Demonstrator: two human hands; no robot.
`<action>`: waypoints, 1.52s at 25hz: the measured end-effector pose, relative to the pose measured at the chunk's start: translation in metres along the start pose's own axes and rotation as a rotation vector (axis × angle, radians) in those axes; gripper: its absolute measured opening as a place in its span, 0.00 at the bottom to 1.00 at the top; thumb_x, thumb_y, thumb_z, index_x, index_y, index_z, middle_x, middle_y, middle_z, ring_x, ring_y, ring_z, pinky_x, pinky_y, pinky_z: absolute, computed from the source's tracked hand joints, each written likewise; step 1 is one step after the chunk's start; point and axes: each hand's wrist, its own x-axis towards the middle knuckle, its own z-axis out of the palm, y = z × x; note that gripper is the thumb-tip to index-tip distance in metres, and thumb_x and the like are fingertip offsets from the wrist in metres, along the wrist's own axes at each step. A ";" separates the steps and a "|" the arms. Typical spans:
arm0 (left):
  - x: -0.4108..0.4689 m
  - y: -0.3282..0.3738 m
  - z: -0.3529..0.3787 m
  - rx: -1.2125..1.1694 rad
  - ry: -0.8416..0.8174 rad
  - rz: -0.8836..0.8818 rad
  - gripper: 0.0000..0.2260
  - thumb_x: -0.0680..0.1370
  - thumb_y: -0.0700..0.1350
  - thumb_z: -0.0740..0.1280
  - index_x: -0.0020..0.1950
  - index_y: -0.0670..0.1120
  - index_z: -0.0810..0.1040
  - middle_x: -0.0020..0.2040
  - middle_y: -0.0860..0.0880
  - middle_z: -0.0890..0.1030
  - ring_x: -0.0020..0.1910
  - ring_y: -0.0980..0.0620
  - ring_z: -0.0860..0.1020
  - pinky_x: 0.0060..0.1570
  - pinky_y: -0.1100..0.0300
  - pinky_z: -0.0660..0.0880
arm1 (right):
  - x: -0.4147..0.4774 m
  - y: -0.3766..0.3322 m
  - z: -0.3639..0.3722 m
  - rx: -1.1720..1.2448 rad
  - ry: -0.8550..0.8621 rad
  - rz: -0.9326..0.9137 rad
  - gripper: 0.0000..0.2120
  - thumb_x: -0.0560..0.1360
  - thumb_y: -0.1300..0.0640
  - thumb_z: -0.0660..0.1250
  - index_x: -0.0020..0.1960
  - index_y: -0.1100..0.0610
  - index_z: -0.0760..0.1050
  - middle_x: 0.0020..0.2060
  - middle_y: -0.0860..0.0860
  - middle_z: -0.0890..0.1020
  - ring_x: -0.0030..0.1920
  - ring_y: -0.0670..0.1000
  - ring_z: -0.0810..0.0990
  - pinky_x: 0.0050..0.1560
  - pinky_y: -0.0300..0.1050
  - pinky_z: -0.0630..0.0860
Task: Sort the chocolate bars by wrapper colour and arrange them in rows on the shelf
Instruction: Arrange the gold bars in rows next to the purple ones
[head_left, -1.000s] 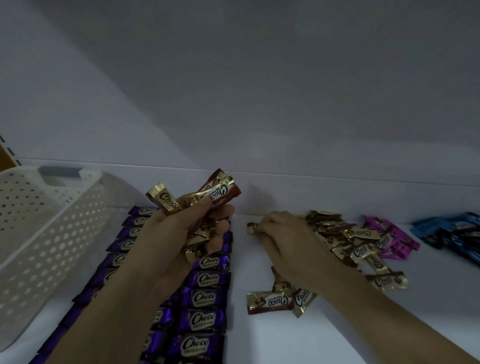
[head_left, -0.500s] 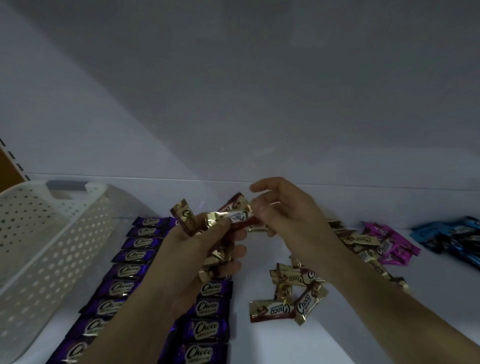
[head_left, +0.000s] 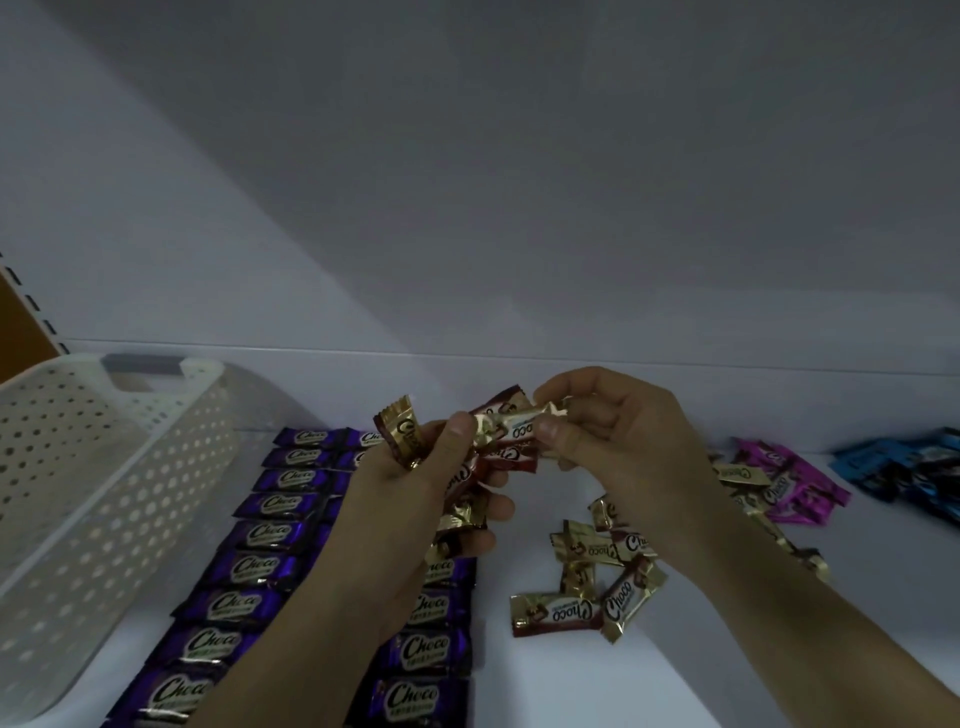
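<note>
Right hand (head_left: 623, 447) came up from pile, pinching brown-gold foil chocolate bar (head_left: 524, 428); left hand (head_left: 410, 493) grips bunch of same bars (head_left: 402, 439).

Single head-worn view, facing forward and down, close above the shelf (head_left: 540, 686)

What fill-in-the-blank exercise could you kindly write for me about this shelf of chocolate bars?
The neat rows beside the white basket have ____ wrappers.
The left hand grips a bunch of bars and the right hand pinches one of them; their wrappers are red and ____.
The pile farthest right on the shelf is ____.
Missing words: purple; gold; blue.
</note>
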 end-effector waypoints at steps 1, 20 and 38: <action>0.001 0.000 0.000 0.002 0.031 0.022 0.13 0.81 0.48 0.65 0.52 0.40 0.84 0.38 0.40 0.83 0.32 0.47 0.80 0.25 0.58 0.74 | 0.000 -0.002 -0.002 -0.005 0.065 -0.003 0.07 0.75 0.67 0.71 0.50 0.57 0.82 0.38 0.50 0.87 0.39 0.46 0.85 0.38 0.36 0.78; 0.011 0.005 -0.015 0.050 0.203 0.171 0.11 0.79 0.50 0.69 0.49 0.44 0.84 0.30 0.45 0.79 0.28 0.49 0.79 0.24 0.59 0.71 | 0.023 0.043 -0.020 -0.813 -0.022 -0.252 0.09 0.79 0.63 0.66 0.53 0.52 0.82 0.46 0.43 0.81 0.44 0.39 0.77 0.47 0.26 0.70; 0.039 -0.018 -0.037 0.048 0.183 0.193 0.21 0.73 0.61 0.72 0.54 0.44 0.83 0.47 0.43 0.84 0.46 0.44 0.81 0.46 0.47 0.75 | 0.010 0.086 -0.001 -1.021 -0.083 -0.258 0.14 0.73 0.69 0.66 0.52 0.57 0.86 0.48 0.53 0.84 0.49 0.53 0.81 0.53 0.47 0.78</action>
